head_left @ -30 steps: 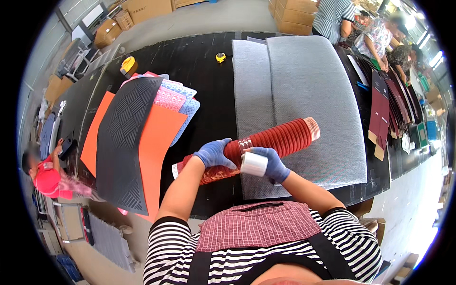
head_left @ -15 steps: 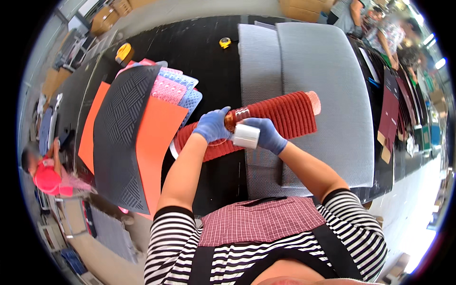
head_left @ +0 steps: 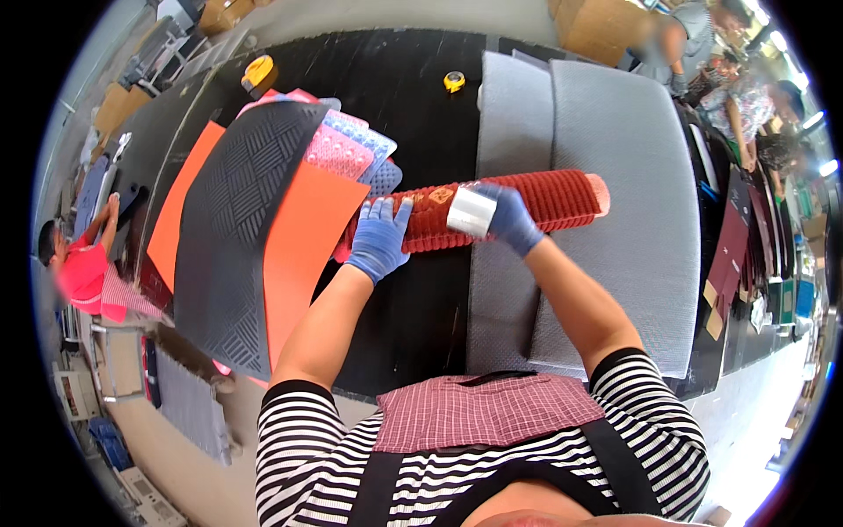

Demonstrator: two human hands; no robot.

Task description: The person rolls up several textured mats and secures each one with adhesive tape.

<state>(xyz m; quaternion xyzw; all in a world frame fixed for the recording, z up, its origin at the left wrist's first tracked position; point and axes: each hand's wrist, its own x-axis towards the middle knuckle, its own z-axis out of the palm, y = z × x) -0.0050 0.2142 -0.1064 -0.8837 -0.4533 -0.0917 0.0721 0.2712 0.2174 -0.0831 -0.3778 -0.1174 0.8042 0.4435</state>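
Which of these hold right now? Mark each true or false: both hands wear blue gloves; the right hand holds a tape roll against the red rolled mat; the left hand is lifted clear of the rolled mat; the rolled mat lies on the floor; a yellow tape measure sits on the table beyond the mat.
1. True: left hand and right hand wear blue gloves.
2. True: the tape roll is pressed against the red rolled mat.
3. False: the left hand rests on it.
4. False: it lies on the black table and grey mats.
5. True: yellow tape measure.
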